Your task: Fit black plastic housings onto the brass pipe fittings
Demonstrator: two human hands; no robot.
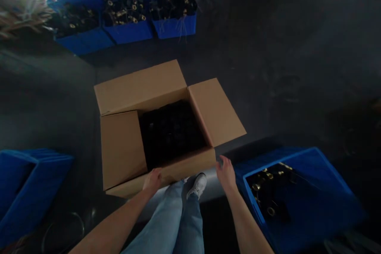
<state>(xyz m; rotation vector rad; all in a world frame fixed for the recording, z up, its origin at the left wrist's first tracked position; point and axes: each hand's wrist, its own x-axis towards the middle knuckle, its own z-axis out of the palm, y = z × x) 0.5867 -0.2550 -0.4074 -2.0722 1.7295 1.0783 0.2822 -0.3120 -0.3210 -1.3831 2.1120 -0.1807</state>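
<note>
A cardboard box (184, 170) stands in front of me with its top flaps spread. Dark items (174, 131) fill its inside, too dim to name. The left flap (123, 147) leans inward over part of the opening, while the right flap (217, 111) and far flap (141, 87) fold outward. My left hand (152, 180) is at the box's near edge, fingers bent over the cardboard. Just off the near right corner is my right hand (225, 171), its fingers loosely curled and apart, holding nothing visible.
At my right, a blue bin (327, 174) contains dark parts with brass-coloured fittings (269, 176). Another blue bin (56, 162) is at the left. Several blue bins (127, 35) with similar parts line the back. My legs and shoe (199, 184) are close to the box.
</note>
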